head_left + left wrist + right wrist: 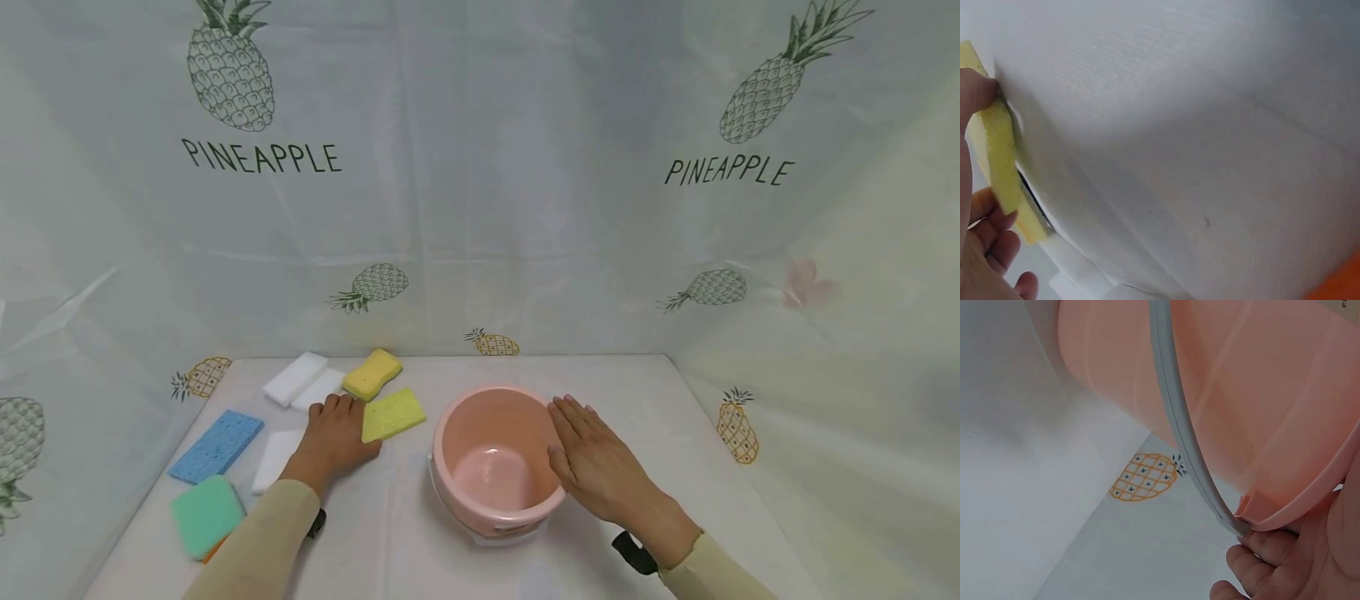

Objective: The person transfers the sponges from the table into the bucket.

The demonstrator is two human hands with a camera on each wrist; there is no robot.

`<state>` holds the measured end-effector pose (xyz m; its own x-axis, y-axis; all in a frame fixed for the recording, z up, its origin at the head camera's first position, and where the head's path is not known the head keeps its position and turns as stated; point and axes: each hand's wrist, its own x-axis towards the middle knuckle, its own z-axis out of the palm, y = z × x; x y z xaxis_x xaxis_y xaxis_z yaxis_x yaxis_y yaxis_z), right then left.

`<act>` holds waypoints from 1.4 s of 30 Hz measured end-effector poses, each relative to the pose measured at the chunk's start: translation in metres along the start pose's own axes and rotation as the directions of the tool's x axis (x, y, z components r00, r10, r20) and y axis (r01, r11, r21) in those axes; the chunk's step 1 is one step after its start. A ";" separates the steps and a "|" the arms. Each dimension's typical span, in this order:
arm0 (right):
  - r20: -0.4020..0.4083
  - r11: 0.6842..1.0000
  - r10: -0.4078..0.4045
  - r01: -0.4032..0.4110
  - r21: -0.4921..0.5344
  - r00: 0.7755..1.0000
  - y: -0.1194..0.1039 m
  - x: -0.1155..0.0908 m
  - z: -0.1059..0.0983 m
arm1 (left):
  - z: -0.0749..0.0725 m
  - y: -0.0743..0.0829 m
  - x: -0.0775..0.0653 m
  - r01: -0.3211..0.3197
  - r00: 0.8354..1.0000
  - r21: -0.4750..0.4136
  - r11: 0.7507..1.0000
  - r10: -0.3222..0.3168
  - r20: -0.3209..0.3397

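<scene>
My left hand pinches a flat yellow-green sponge between thumb and fingers, left of the bucket. In the left wrist view, the thumb lies at the upper end of this sponge and the fingertips at its lower end. A pink bucket stands upright in the middle of the table, its inside bare. Against its right rim rests my right hand, fingers straight and close together. The right wrist view has its fingers beside the rim, where the grey carrying handle joins the bucket.
Beyond the left hand lie a yellow waisted sponge and white sponges. Another white sponge and a blue sponge sit further left. A green sponge overlaps something orange. A pineapple-print sheet hangs behind the table.
</scene>
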<state>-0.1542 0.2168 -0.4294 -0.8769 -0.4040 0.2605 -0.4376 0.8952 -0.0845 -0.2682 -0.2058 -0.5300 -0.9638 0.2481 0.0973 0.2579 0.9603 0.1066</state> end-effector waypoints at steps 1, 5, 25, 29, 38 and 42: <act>0.000 1.000 0.001 -0.001 0.001 1.000 0.000 0.000 0.000 | 0.000 0.000 0.000 -0.008 1.000 0.004 1.000 0.008 -0.012; 0.001 1.000 0.000 0.000 0.003 1.000 0.001 0.000 0.001 | 0.001 -0.001 0.000 -0.049 0.997 0.041 0.998 0.052 -0.059; 0.014 1.000 -0.007 0.007 -0.017 1.000 0.001 0.001 0.002 | -0.035 0.004 0.002 -0.164 0.933 0.132 0.978 0.197 -0.300; 0.010 0.999 0.005 -0.005 -0.048 1.000 0.001 0.000 0.003 | -0.048 0.012 0.005 -0.166 0.928 0.090 0.982 0.186 -0.324; -0.053 0.997 -0.014 0.010 -0.071 0.999 0.002 -0.003 0.002 | -0.072 0.036 0.007 -0.197 0.901 0.009 0.980 0.184 -0.392; -0.061 0.998 -0.021 0.017 -0.068 0.998 0.003 -0.002 0.003 | -0.087 0.050 0.007 -0.228 0.879 -0.020 0.973 0.197 -0.435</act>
<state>-0.1544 0.2195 -0.4330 -0.8537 -0.4103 0.3208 -0.4376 0.8991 -0.0144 -0.2566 -0.1669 -0.4376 -0.7670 0.3516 0.5368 0.4723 0.8756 0.1013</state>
